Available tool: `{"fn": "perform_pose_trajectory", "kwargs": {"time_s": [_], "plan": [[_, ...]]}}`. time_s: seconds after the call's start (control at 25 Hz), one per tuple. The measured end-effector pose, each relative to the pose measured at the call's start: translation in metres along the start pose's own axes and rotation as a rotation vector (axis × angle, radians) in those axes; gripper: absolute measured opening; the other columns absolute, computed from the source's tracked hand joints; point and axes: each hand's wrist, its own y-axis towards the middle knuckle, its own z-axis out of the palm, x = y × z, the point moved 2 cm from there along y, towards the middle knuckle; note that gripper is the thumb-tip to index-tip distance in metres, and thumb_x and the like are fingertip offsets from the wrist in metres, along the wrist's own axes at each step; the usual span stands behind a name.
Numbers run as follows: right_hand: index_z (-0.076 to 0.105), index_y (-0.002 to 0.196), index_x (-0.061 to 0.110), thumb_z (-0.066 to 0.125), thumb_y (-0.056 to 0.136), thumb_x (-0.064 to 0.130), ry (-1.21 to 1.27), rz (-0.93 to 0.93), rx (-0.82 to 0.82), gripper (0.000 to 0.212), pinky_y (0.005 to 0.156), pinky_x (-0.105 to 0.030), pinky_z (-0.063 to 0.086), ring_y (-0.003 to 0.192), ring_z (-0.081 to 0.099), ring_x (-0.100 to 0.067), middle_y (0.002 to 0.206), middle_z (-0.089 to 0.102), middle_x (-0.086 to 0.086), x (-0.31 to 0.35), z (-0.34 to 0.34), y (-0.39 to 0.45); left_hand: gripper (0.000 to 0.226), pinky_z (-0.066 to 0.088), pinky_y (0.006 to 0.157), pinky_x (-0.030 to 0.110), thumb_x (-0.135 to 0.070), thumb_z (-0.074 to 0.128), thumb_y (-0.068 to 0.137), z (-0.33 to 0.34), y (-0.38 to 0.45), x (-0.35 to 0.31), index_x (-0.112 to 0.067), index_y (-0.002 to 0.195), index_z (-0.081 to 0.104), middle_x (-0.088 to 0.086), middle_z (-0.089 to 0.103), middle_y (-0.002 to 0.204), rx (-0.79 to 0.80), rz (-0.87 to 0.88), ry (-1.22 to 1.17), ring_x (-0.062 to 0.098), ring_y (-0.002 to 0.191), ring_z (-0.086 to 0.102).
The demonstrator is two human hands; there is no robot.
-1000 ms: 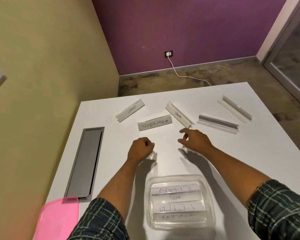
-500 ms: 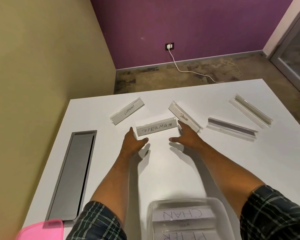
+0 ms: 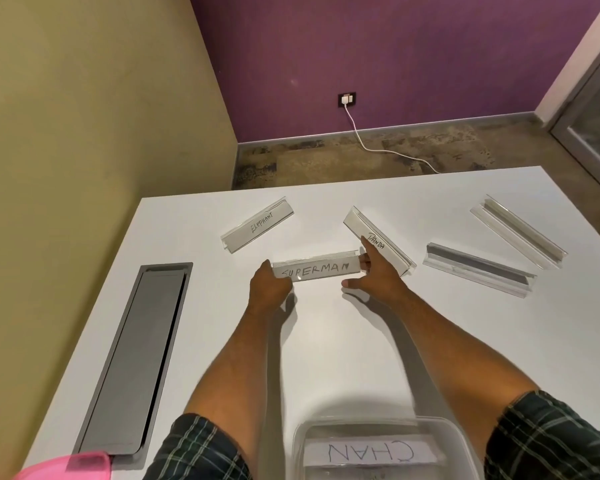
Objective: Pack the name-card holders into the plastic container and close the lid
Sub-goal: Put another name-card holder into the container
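Head view, nearest edge first: the clear plastic container (image 3: 385, 448) is cut off at the bottom of the frame, showing less of itself than half a second ago, and only one card inside it can be read, "CHAN", upside down; the holders beneath it are blurred. At the lower left corner a pink lid (image 3: 63, 467) is also cropped, lying just beside the grey cable hatch (image 3: 132, 358) set into the white worktop (image 3: 326, 348). Checked sleeves (image 3: 201, 448) frame both forearms. Further out, the hands have closed in on the holder marked "SUPERMAN" (image 3: 317, 270): the left hand (image 3: 269, 289), which hovered just short of it before, now pinches its left end between thumb and fingers, while the right hand (image 3: 374, 275) has its fingers spread against the right end, thumb stretched out below, index finger lying over the neighbouring "PANDA" holder (image 3: 378, 240). Whether the right hand truly grips is hard to tell. Beyond, the "ELEPHANT" holder (image 3: 257, 225) lies to the left, and two holders (image 3: 478, 268) (image 3: 518, 232) to the right show no readable writing. A white cable (image 3: 378, 147) runs from a wall socket (image 3: 347, 99) across the floor.
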Motion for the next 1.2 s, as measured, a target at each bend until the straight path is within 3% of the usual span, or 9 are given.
{"fn": "perform_pose_trajectory", "kwargs": {"time_s": [0.16,0.28,0.36,0.6,0.76,0.84,0.92,1.0,1.2], "plan": [[0.039,0.150,0.009,0.090,0.064,0.009,-0.209,-0.027,-0.137,0.101,0.101,-0.036,0.048,0.116,0.059,-0.024,0.128,0.056,-0.008,0.013,-0.007,-0.027,0.024,0.039,0.064,0.029,-0.013,0.070,0.074,-0.009,-0.031,-0.003,-0.011,0.084,0.048,0.013,0.063,0.094,-0.104,0.062,0.250,0.034,0.092,0.062],[0.042,0.149,0.012,0.089,0.065,0.014,-0.368,-0.074,-0.056,0.096,0.097,-0.036,0.050,0.116,0.058,-0.023,0.126,0.050,-0.007,0.026,-0.015,-0.051,0.044,0.050,0.085,0.036,-0.023,0.079,0.074,-0.019,-0.057,-0.011,-0.004,0.111,0.062,0.012,0.064,0.116,-0.055,0.044,0.328,0.031,0.110,0.061],[0.045,0.147,0.016,0.089,0.065,0.016,-0.469,-0.091,0.019,0.094,0.096,-0.034,0.049,0.117,0.056,-0.021,0.126,0.047,-0.005,0.036,-0.024,-0.069,0.052,0.051,0.088,0.035,-0.030,0.083,0.072,-0.029,-0.074,-0.015,-0.006,0.113,0.063,0.009,0.064,0.115,0.008,0.025,0.354,0.028,0.109,0.063],[0.062,0.112,0.032,0.092,0.054,0.029,-0.598,-0.157,0.102,0.065,0.071,-0.030,0.044,0.085,0.054,-0.009,0.099,0.046,0.012,0.065,-0.061,-0.124,0.043,0.063,0.072,0.040,-0.028,0.094,0.059,-0.059,-0.124,-0.029,-0.012,0.057,0.054,0.013,0.070,0.062,0.271,-0.084,0.222,0.036,0.072,0.075],[0.058,0.101,0.037,0.089,0.045,0.049,-0.665,-0.306,0.160,0.065,0.075,-0.033,0.053,0.094,0.058,-0.008,0.111,0.045,0.019,0.084,-0.082,-0.164,0.052,0.063,0.069,0.034,-0.032,0.095,0.059,-0.071,-0.153,-0.044,0.003,0.088,0.069,0.018,0.075,0.093,0.473,-0.144,0.231,0.030,0.071,0.074],[0.056,0.100,0.033,0.091,0.047,0.046,-0.591,-0.350,0.231,0.066,0.083,-0.031,0.052,0.104,0.057,-0.003,0.124,0.049,0.023,0.086,-0.090,-0.185,0.061,0.059,0.061,0.027,-0.034,0.094,0.062,-0.072,-0.168,-0.049,0.008,0.099,0.069,0.019,0.074,0.104,0.575,-0.146,0.288,0.027,0.069,0.073],[0.056,0.099,0.027,0.096,0.051,0.035,-0.477,-0.307,0.287,0.063,0.083,-0.028,0.053,0.101,0.061,0.003,0.118,0.062,0.026,0.081,-0.098,-0.210,0.059,0.058,0.059,0.024,-0.032,0.092,0.067,-0.070,-0.187,-0.053,0.007,0.107,0.071,0.016,0.073,0.111,0.681,-0.156,0.333,0.025,0.069,0.075],[0.055,0.090,0.026,0.098,0.051,0.028,-0.418,-0.265,0.324,0.058,0.074,-0.028,0.053,0.089,0.064,0.004,0.099,0.071,0.025,0.074,-0.107,-0.232,0.054,0.060,0.063,0.024,-0.032,0.090,0.069,-0.065,-0.204,-0.056,0.002,0.107,0.073,0.013,0.071,0.114,0.762,-0.177,0.380,0.025,0.073,0.076],[0.056,0.086,0.025,0.097,0.049,0.023,-0.408,-0.237,0.437,0.055,0.077,-0.042,0.056,0.094,0.068,-0.008,0.099,0.075,0.017,0.062,-0.115,-0.269,0.033,0.057,0.070,0.027,-0.028,0.090,0.070,-0.046,-0.224,-0.043,-0.005,0.089,0.075,0.014,0.076,0.103,0.766,-0.109,0.446,0.025,0.090,0.076]]}}
